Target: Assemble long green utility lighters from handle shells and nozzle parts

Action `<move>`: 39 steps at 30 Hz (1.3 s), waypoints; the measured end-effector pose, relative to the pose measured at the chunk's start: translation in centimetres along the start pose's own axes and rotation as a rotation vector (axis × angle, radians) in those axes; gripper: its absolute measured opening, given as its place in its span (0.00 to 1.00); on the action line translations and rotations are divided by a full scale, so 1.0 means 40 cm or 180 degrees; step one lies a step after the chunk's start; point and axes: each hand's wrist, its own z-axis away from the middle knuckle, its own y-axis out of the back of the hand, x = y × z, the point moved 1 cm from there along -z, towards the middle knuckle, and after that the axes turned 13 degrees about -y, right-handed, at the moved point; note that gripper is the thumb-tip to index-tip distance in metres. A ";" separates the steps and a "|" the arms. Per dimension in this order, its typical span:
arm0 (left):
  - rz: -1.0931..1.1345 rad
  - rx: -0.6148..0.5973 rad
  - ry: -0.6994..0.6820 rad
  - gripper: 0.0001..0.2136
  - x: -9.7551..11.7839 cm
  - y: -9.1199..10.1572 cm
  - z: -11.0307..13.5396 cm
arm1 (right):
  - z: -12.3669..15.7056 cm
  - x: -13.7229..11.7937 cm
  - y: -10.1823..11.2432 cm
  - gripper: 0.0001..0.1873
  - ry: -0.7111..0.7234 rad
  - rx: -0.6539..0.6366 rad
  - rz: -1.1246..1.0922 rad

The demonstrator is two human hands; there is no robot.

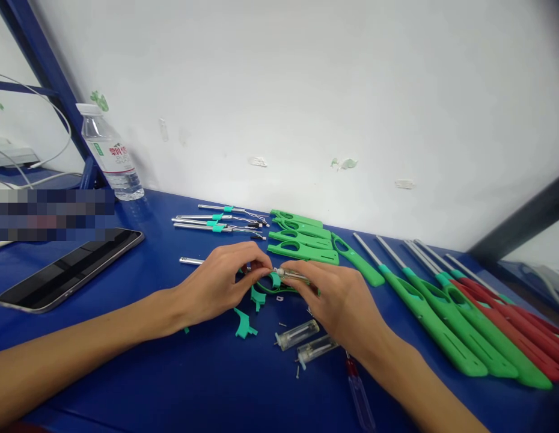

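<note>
My right hand (331,291) is closed around a clear lighter fuel tank (294,275), whose valve end points left. The fingertips of my left hand (220,278) pinch together at that valve end; what they grip is too small to make out. Beneath both hands lies a green lighter handle shell, mostly hidden, with a teal piece (274,279) showing. Two more clear fuel tanks (297,334) (318,349) rest by my right wrist. Loose teal triggers (246,323) (258,297) and small screws (298,371) are scattered in front of my hands.
Metal lighter tubes with wires (202,225) lie at the back, beside green handle shells (302,243). Assembled green lighters (433,319) and red lighters (514,325) line the right. A screwdriver (359,391) lies near the front. Left are a phone (72,267) and water bottle (110,153).
</note>
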 end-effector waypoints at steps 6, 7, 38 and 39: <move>-0.0015 0.0021 -0.0073 0.04 0.001 0.000 0.002 | 0.002 0.000 -0.003 0.06 0.0088 0.0090 0.0041; -0.0024 0.0025 -0.0079 0.04 0.001 0.000 0.002 | 0.002 0.001 -0.004 0.06 0.0109 0.0121 0.0034; -0.0125 0.0004 -0.0222 0.05 0.005 0.001 0.005 | 0.008 -0.005 -0.003 0.08 0.0196 0.0057 0.0087; -0.0131 0.0004 -0.0228 0.05 0.005 0.001 0.005 | 0.008 -0.005 -0.003 0.08 0.0198 0.0058 0.0091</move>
